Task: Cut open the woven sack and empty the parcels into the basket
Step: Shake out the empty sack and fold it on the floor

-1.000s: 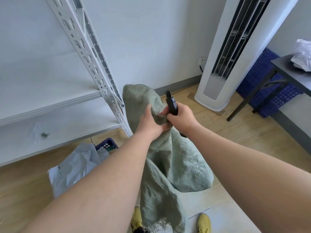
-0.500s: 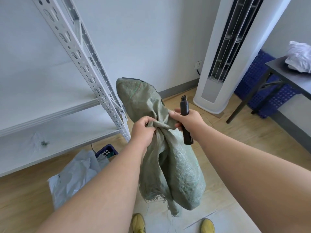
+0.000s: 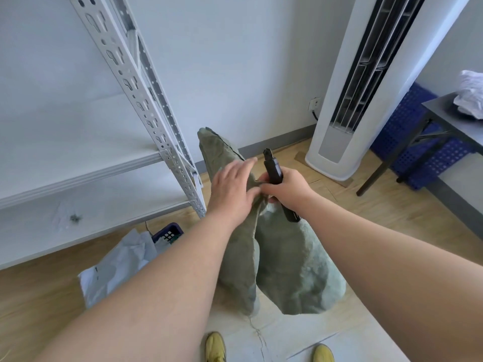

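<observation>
Two yellow shoes [image 3: 214,346] are showing below the hands, standing on a pale sheet that is lying flat over the wood-plank floor [image 3: 386,218]. Above them the woven sack [image 3: 295,267] is hanging limp, its coarse grey-green cloth falling in two loose lobes with a frayed thread trailing off the lower edge. The left hand [image 3: 231,188] is lying on the bunched neck with fingers spread and loose, not clenched. Touching it, the right hand [image 3: 286,186] is gripping a slim black cutter [image 3: 274,173] upright and pinching a fold of sack against it. Left of and below the hands, crumpled grey plastic parcels [image 3: 117,265] are filling the blue lattice basket [image 3: 168,232], just beside the sack. Beyond the left hand a perforated white metal shelf [image 3: 136,74] is slanting up; its upright is crowding that side. Beyond the right hand, open floor is running to a smooth white tower air conditioner [image 3: 352,105] and a dark counter [image 3: 449,113].
</observation>
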Demonstrator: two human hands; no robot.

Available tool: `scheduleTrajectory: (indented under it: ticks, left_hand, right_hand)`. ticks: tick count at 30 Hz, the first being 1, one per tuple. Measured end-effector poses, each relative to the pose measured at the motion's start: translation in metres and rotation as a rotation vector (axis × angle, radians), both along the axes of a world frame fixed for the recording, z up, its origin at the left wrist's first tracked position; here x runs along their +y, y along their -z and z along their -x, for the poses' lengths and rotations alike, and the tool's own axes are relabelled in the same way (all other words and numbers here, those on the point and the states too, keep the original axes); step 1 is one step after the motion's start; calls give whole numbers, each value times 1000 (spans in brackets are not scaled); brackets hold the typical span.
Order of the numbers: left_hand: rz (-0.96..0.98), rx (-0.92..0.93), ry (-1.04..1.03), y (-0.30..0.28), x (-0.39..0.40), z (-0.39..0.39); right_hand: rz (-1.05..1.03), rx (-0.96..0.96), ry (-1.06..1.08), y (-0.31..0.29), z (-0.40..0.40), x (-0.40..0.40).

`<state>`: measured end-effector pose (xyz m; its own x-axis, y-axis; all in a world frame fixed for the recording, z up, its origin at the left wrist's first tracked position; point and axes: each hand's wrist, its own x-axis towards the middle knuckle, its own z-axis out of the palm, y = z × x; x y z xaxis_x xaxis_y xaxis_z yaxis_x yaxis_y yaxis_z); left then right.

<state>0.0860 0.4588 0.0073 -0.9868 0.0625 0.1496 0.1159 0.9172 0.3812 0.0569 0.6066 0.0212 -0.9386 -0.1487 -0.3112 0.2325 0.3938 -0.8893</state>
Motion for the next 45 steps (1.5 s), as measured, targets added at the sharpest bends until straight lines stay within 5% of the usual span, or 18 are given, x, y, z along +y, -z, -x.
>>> scheduleTrajectory:
  ticks: [9, 14, 21, 28, 32, 36, 41, 45]
  left_hand:
    - [447, -122, 177, -30, 1, 15]
    - [429, -125, -39, -42, 13, 24]
    - [381, -101, -278, -47, 30, 35]
    - [779, -181, -50, -48, 30, 42]
    - [614, -191, -112, -38, 38, 48]
    - [593, -513, 59, -17, 73, 44]
    - [412, -381, -240, -12, 101, 45]
    - [476, -479, -313, -17, 108, 31]
  right_hand:
    - [80, -77, -87, -16, -12, 20]
    - [161, -95, 155, -17, -18, 44]
    - [-565, -132, 105, 16, -39, 67]
    - [-686, -92, 477, 21, -31, 123]
    - [-797, -81, 469, 24, -29, 153]
    - [-798, -148, 376, 32, -30, 179]
    - [-729, -70, 289, 25, -14, 214]
    - [-690, -70, 177, 16, 1, 218]
